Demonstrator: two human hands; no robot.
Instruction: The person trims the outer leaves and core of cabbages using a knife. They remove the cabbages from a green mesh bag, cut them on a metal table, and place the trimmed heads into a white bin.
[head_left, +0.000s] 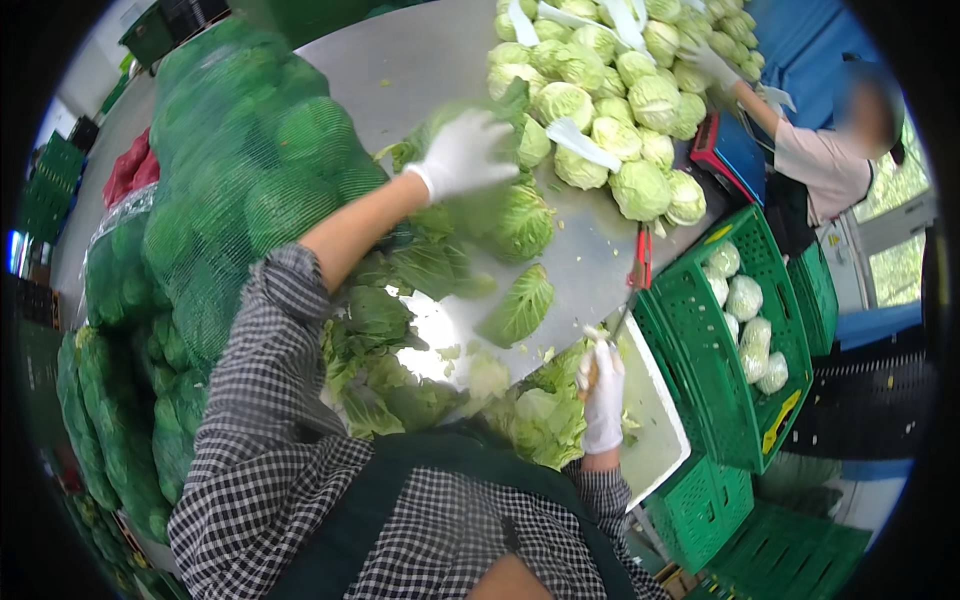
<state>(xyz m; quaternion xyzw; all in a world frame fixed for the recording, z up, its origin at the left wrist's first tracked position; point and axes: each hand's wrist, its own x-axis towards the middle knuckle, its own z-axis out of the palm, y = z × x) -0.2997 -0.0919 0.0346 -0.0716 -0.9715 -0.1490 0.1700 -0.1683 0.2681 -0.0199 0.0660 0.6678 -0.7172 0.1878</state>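
Note:
My left hand (472, 154), in a white glove and blurred, reaches over dark green outer cabbage leaves on the metal table. Blur hides whether its fingers grip a leaf. Just below it sits a cabbage (525, 225) with green leaves still around it. In a white glove too, my right hand (604, 397) grips a knife (621, 321), blade pointing away from me. That hand is above a white bin (656, 420), beside a heap of loose cabbage leaves (544, 409). One cut leaf (519, 306) lies alone on the metal table (592, 259).
Trimmed cabbages (637, 105) are piled at the far side, with white strips on them. A large green net sack (247, 150) of cabbages stands left. Green crates (780, 315), one holding wrapped heads (744, 298), and a red-handled tool (641, 259) are right. A co-worker (821, 161) reaches into the pile.

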